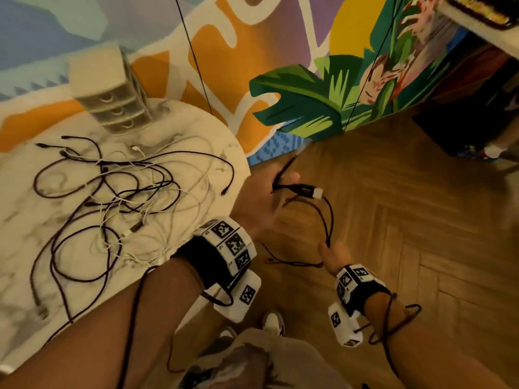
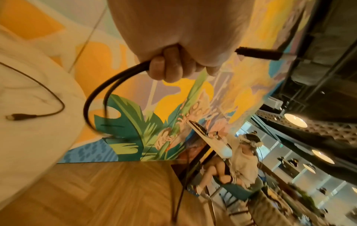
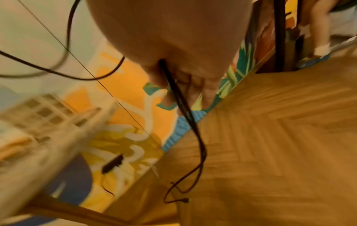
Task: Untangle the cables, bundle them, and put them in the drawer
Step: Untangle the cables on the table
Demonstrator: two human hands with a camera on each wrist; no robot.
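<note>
Step in hand, by judgement: bundling of a single cable already separated from the pile; the drawer stage is not yet reached.

The left hand [image 1: 262,202] is held off the right edge of the table [image 1: 33,242], above the wooden floor [image 1: 407,220]. Its fingers are curled round folds of the black cable [image 1: 327,220], with the USB plug [image 1: 307,191] projecting past them; the left wrist view confirms a doubled loop leaving the fingers [image 2: 166,69]. The right hand [image 1: 334,255] is lower and nearer the person, pinching the bottom of the hanging loop. The right wrist view shows the cable running out from between its fingers, with the free tail dangling toward the floor.

The remaining cables [image 1: 118,197], black and white, lie tangled across the middle of the table. The small drawer unit [image 1: 112,99] stands at the far edge of the table, all drawers appearing closed, though the view is blurred.

Next move, by judgement: the right hand must feed the loose length up to the left hand in even loops, gather in the hanging tail, and secure the coil. A drawer then needs opening, which calls for one hand to be freed.
</note>
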